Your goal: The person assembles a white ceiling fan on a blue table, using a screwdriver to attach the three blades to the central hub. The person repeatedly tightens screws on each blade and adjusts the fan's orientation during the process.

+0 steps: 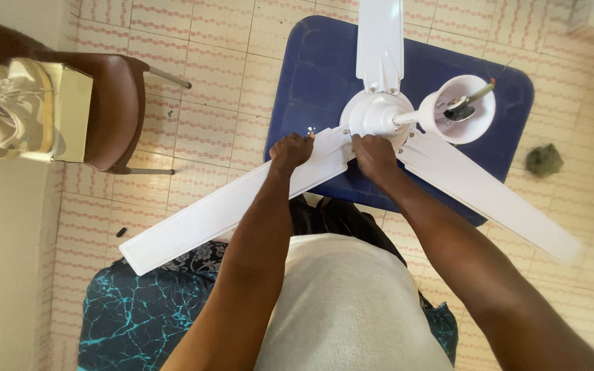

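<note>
My left hand (290, 151) and right hand (374, 152) clench the white fan blade (221, 209) at the motor hub (374, 113), steadying it on the blue desk (311, 75).

white fan over a blue table

the ceiling fan (377, 113), blades and motor hub alike, is plain white; under it the table (311, 75) is deep blue. left of the table, a brown chair (115, 110) carries a cream box (70, 113). the floor tiles (207, 117) are cream with pinkish-red wavy stripes; the cushion (139, 316) is black veined turquoise.
</note>
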